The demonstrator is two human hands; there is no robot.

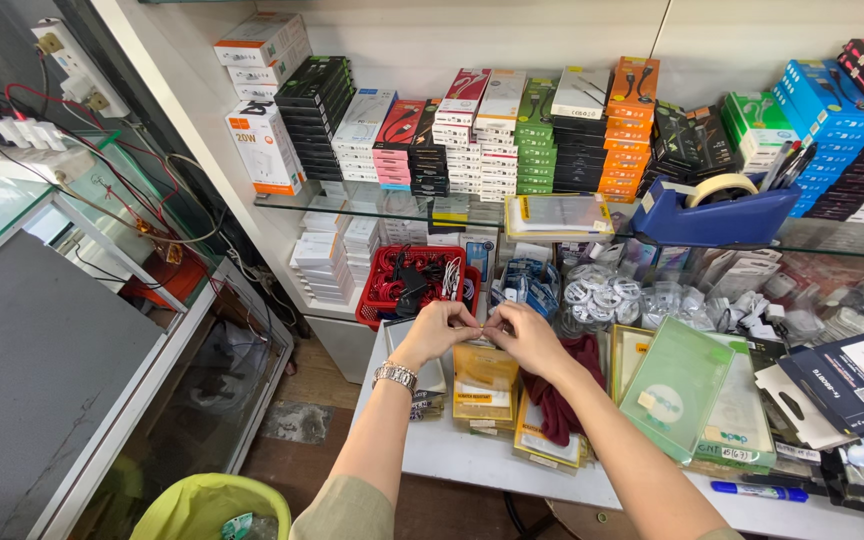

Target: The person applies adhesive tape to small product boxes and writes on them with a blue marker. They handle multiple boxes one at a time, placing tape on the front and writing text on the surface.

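Cluttered shop counter (472,462), left hand (439,328) and right hand (524,335) fingers pinching something tiny, indistinct

Phone-accessory shop: stacked boxed cables (472,130)

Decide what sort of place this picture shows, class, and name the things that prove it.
Probably a small phone-accessory shop: stacked coloured retail boxes on a glass shelf, a red plastic basket of cables, and a blue tape dispenser.
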